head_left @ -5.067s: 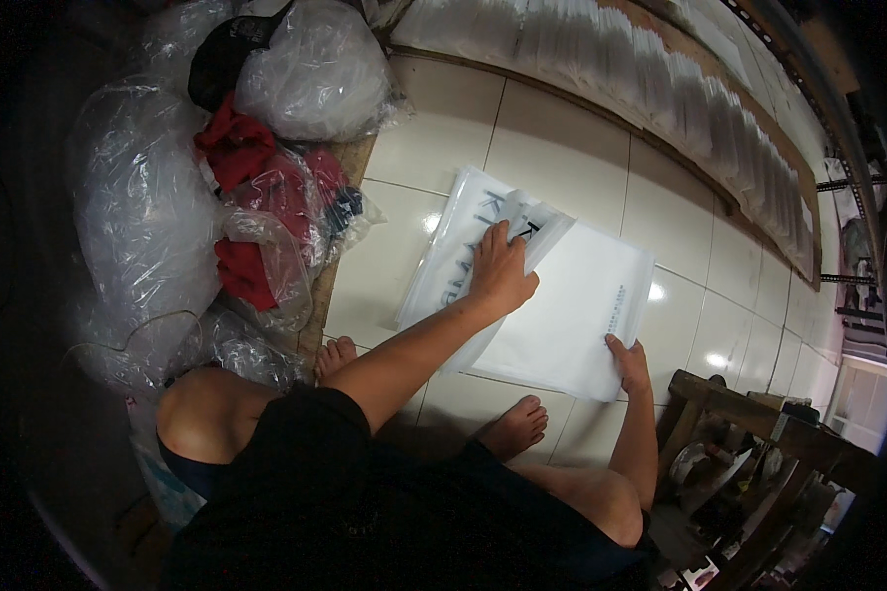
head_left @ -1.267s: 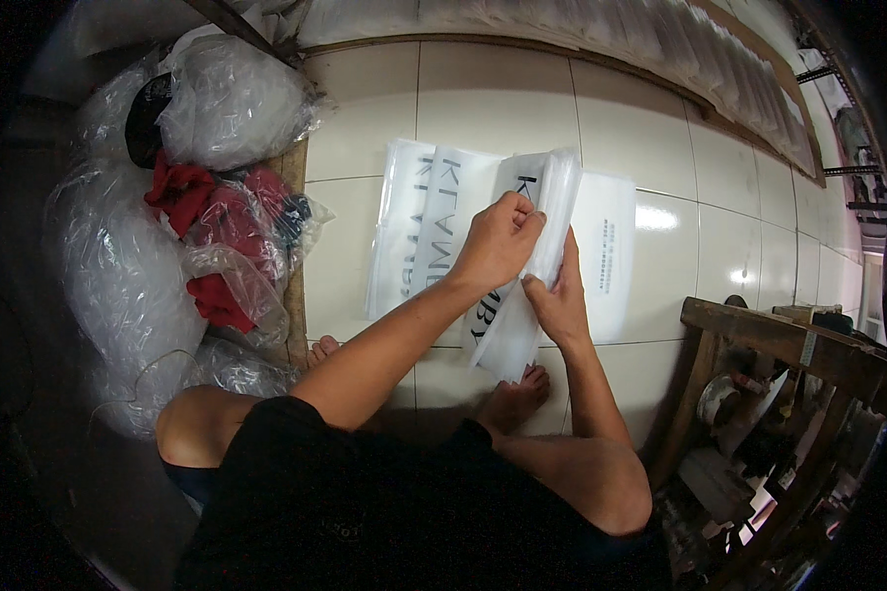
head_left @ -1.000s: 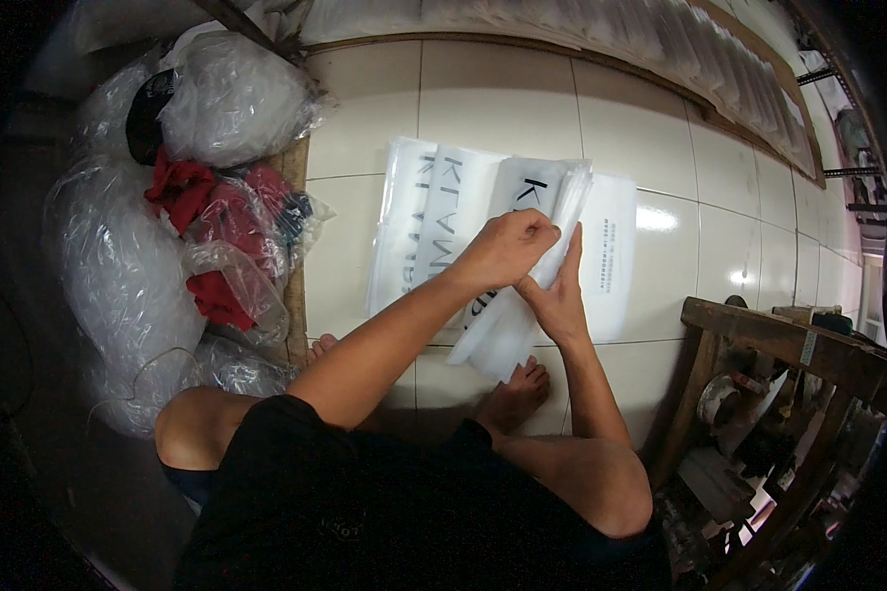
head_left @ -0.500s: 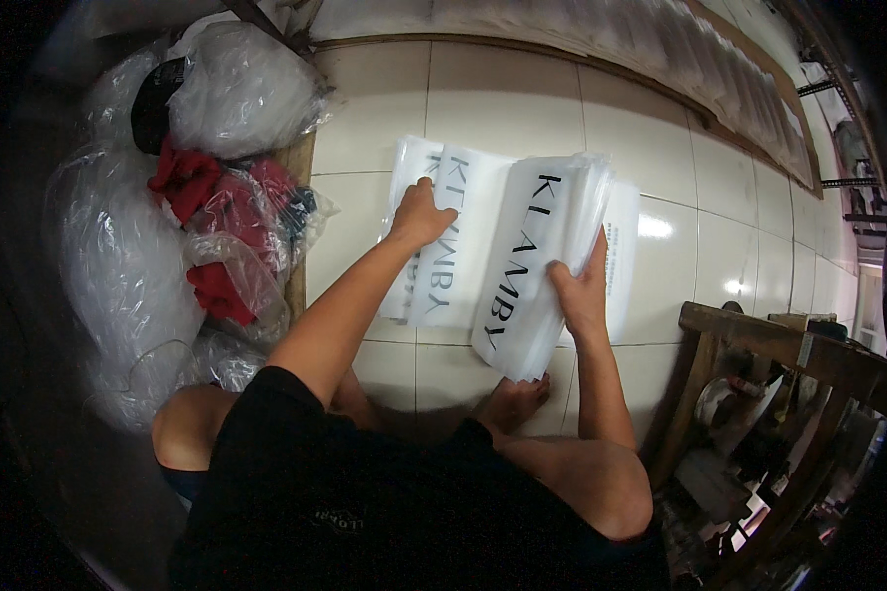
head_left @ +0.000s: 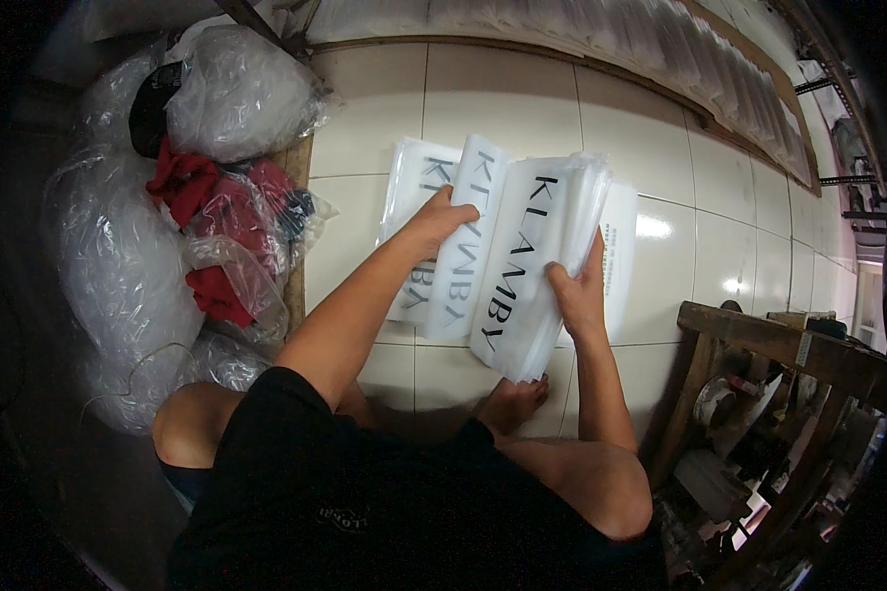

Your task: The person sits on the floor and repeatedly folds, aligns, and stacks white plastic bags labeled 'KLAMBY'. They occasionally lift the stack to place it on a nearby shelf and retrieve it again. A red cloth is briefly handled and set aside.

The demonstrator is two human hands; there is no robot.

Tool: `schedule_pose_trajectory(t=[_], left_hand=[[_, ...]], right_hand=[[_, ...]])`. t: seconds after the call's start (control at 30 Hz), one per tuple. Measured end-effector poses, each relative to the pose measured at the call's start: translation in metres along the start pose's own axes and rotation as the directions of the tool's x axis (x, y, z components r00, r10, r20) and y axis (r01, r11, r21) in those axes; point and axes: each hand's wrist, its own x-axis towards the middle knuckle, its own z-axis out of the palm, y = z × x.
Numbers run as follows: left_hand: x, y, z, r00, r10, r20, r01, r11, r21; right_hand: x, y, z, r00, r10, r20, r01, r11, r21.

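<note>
On the tiled floor (head_left: 522,89) before your knees, your right hand (head_left: 579,294) clamps the thin, slippery, floppy stack of white plastic bags (head_left: 537,271) at its edge while your left hand (head_left: 442,217) pinches one bag (head_left: 468,241); judge them light, so grip edges firmly.

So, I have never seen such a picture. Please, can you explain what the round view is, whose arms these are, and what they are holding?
The camera sits on a person's head and looks down, so the wide lens bends the edges. The arms are that person's own. The right hand grips a stack of white plastic bags with black lettering. The left hand touches one bag beside it, above others spread on the tiled floor. At the left lie clear plastic sacks and red garments; at the right stands a wooden frame.
</note>
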Motion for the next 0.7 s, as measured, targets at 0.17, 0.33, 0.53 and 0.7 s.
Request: schedule_pose_trajectory(t=[0.17,0.33,0.53,0.7], left_hand=[[-0.001,-0.004,-0.013,0.975,0.037,0.22,0.02,0.967,-0.252],[-0.009,0.012,-0.012,0.996,0.069,-0.057,-0.065,0.995,0.074],[-0.011,0.007,-0.016,0.909,0.359,-0.211,-0.252,0.878,0.407],[-0.022,-0.001,0.002,0.947,0.28,-0.156,-0.217,0.919,0.33]], right_hand=[[0.002,-0.006,0.004,1.0,0.016,0.025,-0.016,1.0,0.0],[0.003,-0.004,0.005,1.0,0.01,-0.003,-0.01,0.999,0.036],[0.01,-0.006,0.021,1.0,0.008,0.03,-0.009,1.0,0.03],[0.013,0.0,0.058,0.993,-0.064,0.095,0.075,0.991,-0.109]])
